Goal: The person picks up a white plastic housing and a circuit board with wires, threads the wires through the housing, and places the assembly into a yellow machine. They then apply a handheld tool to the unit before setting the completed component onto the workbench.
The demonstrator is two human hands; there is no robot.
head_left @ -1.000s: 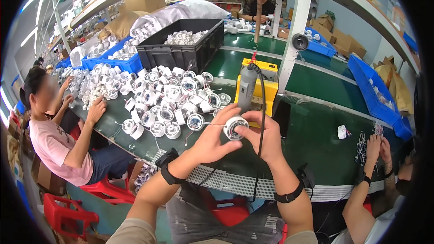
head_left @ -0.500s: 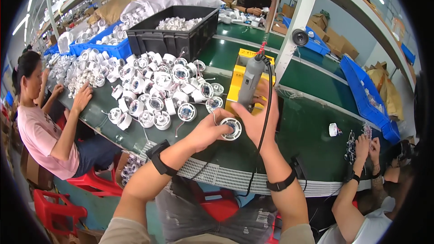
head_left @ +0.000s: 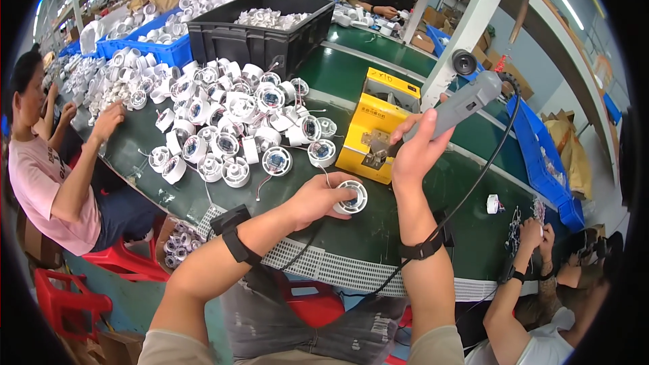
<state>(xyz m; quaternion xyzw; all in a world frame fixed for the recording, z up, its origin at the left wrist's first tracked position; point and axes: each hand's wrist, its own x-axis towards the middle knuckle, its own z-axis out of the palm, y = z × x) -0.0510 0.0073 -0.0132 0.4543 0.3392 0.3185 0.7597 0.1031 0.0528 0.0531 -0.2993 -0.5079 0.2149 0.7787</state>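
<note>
I am pressing my left hand [head_left: 318,197] down on a round white housing [head_left: 351,197], fingers curled around its left side, pinning it on the green table [head_left: 466,243] near the front edge. My right hand [head_left: 416,149] is gripping a grey electric screwdriver [head_left: 451,108], fingers wrapped tight around its body, raised above the housing with its tip pointing at the yellow box [head_left: 378,125] just beyond. A heap of white housings [head_left: 233,118] is lying to the far left

Round housing [head_left: 351,197] white glossy plastic; electric screwdriver [head_left: 460,105] matt grey plastic; table mat [head_left: 378,230] smooth green; crate [head_left: 257,34] matt black plastic.
</note>
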